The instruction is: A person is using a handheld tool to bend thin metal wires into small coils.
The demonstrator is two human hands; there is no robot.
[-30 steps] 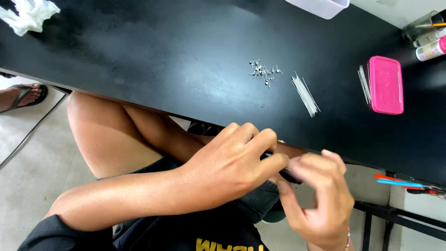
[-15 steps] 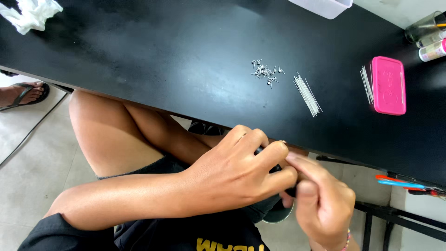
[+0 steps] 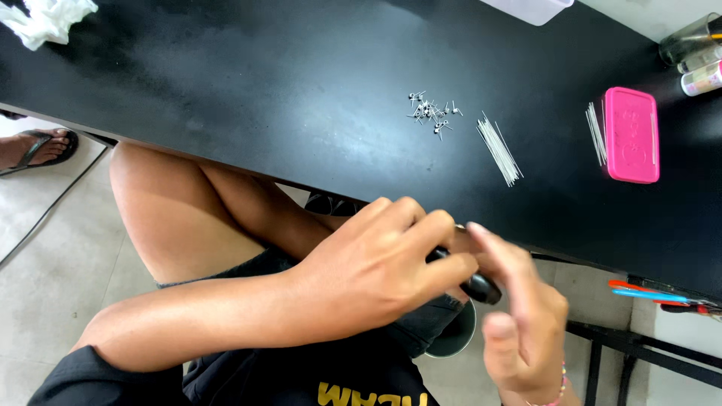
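- A black-handled tool is gripped by the closed left hand below the surface edge.
- The right hand, blurred, is loosely curled beside it; its hold cannot be told.

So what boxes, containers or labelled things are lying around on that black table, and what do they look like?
Pink box: flat rounded rectangle with embossed lid, right side of the table.
Translucent white container: top edge, only a corner showing.
Clear cup: top right corner, holding small items.
Small bottles: top right, pale with a pinkish label.
No screens or signs.
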